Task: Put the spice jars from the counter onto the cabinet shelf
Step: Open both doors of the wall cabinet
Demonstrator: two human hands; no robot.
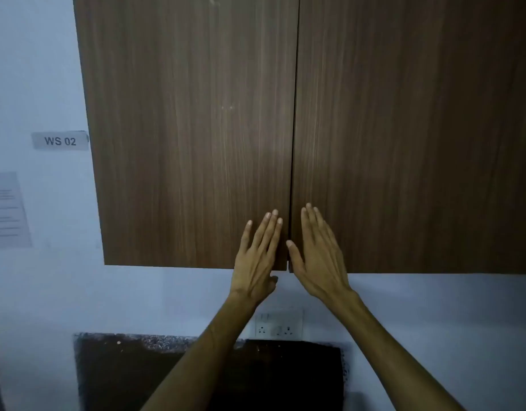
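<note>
A brown wood-grain wall cabinet fills the upper view, its two doors closed along a centre seam. My left hand (260,256) lies flat on the left door (190,137) near its lower inner corner, thumb hooked under the bottom edge. My right hand (318,253) rests flat on the right door (404,137) just across the seam, fingers extended upward. Both hands hold nothing. No spice jars are in view, and the shelf is hidden behind the doors.
Below the cabinet is a pale wall with a white socket plate (278,324). A dark speckled counter (166,372) lies under my forearms. A "WS 02" label (60,140) and a printed sheet (8,210) hang on the wall at left.
</note>
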